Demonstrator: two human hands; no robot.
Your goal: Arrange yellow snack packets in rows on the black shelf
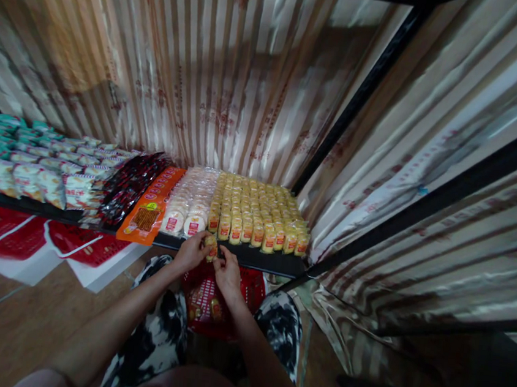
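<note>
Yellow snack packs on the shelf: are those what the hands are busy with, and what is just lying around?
Being worked with:
- small yellow pack, held between left hand and right hand
- rows of yellow packs
- red basket between the knees
- black shelf

Just lying about:
- round white packs
- orange packs
- dark packs
- teal and white bags
- striped curtain

Glossy plastic snack packets (256, 215) lie on a matt black shelf (261, 258).

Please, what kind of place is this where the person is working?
Probably a small shop or market stall. A low shelf holds neat rows of yellow snack packets, round white packets and other wrapped goods, and a red basket stands below both hands.
</note>
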